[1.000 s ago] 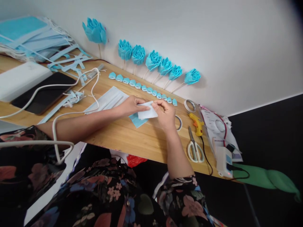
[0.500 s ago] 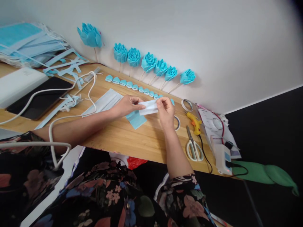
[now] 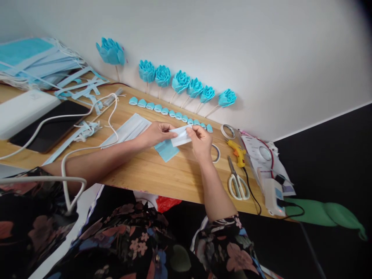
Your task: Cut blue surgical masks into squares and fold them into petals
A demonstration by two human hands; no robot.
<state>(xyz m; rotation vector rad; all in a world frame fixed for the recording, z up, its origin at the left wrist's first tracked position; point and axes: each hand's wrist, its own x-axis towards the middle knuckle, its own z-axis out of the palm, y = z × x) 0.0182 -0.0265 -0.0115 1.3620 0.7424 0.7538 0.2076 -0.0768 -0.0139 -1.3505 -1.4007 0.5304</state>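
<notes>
Between my two hands is a small white piece of mask fabric point(image 3: 180, 138), raised a little over the table. My left hand point(image 3: 158, 133) pinches its left edge, and my right hand point(image 3: 200, 140) grips its upper right corner between thumb and fingers. Under it a light blue fabric piece point(image 3: 166, 150) lies on the wood, partly covered. A pleated white mask sheet point(image 3: 128, 131) rests left of that, partly behind my left forearm. Beyond my hands runs a row of small folded blue petals point(image 3: 164, 111).
Several blue fabric roses point(image 3: 180, 82) on sticks lean against the wall. At right are scissors point(image 3: 238, 186), a yellow glue gun point(image 3: 238, 153) and tape rolls point(image 3: 228, 131). At left lie a phone point(image 3: 49, 128), a white box-like device point(image 3: 27, 112), masks point(image 3: 29, 58), and a cable point(image 3: 84, 146) crossing my left forearm.
My right hand has shifted slightly left along the white fabric, and the fabric now tilts and bends more. The last petals of the row show more. The whole view has shifted slightly.
</notes>
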